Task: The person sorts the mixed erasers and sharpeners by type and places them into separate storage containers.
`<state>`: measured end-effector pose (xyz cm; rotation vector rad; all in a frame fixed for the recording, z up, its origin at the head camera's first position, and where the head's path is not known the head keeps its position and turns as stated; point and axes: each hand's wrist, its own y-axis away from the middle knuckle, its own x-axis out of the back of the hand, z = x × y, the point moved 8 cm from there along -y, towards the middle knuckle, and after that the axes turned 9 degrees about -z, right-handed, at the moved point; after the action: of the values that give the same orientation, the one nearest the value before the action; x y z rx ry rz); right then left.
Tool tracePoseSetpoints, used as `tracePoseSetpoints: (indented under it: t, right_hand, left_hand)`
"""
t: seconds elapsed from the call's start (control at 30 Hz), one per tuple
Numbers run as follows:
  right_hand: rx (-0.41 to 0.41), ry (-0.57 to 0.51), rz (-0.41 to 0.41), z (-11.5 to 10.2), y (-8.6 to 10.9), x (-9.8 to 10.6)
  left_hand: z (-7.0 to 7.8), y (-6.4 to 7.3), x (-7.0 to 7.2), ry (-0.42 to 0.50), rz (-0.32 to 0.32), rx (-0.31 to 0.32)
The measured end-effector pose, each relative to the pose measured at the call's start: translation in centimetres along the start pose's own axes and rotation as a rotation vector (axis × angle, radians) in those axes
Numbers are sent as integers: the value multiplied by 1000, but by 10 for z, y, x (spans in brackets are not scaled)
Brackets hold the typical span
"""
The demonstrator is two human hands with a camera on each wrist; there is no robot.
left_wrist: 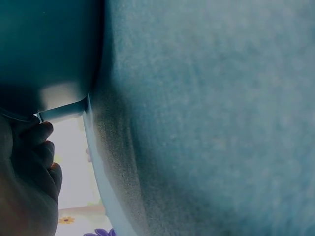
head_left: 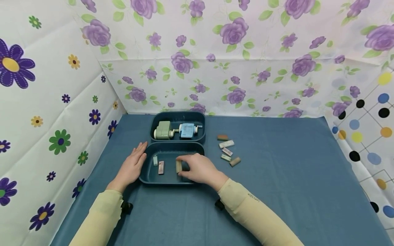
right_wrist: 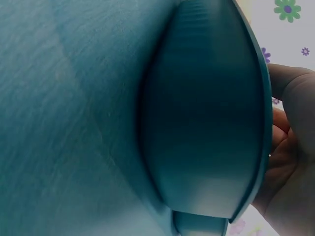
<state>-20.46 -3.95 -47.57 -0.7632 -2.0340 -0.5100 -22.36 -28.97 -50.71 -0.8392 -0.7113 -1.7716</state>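
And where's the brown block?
In the head view, the brown block lies on the blue tablecloth, right of the far tray and just behind the long white block.

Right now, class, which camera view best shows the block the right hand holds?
The head view: looking down into the near tray, it shows the block pinched by the right hand. Neither wrist view shows any of it.

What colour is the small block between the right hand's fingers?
The block is dull yellowish tan, seen best in the head view.
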Motion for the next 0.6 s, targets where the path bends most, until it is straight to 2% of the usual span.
tracePoseSetpoints:
  t: [0.37, 0.6]
  right_hand:
    - [-107, 39, -71, 2, -10, -13]
    - [-120, 41, -68, 3, -10, -12]
  left_hand:
    - [1, 1, -1, -4, -1, 4]
    - [4, 1, 0, -4, 3, 3]
